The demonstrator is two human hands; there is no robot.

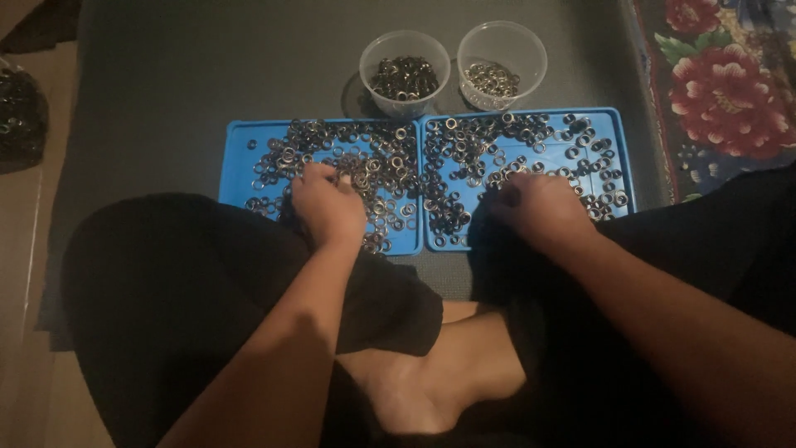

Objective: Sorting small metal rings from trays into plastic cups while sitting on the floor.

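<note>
Nearest the camera, the person sits cross-legged in dark clothes, a bare foot [423, 390] tucked between the knees, just short of the trays. Beyond the foot lie two blue trays side by side, their inner edges touching: the left tray [240, 137] and the right tray [620, 124]. Both hold a loose, single layer of small metal rings [464, 145], some dark and some pale, spread thickest toward the seam between the trays. The left hand [326, 203] rests palm down on the near part of the left tray, fingers curled with their tips among the rings; whether it grips any cannot be told. The right hand [539, 207] lies palm down on the near part of the right tray, fingers bent and tips pressed into the rings, and its hold is likewise hidden. Both forearms reach forward over the knees. Just past the trays' far edge stand two clear round cups close together: the left cup [405, 46] holds darker rings, the right cup [502, 37] a smaller heap of paler ones. All rest on a dark mat [191, 66]. Right of the trays lies a flowered cloth [721, 91].
</note>
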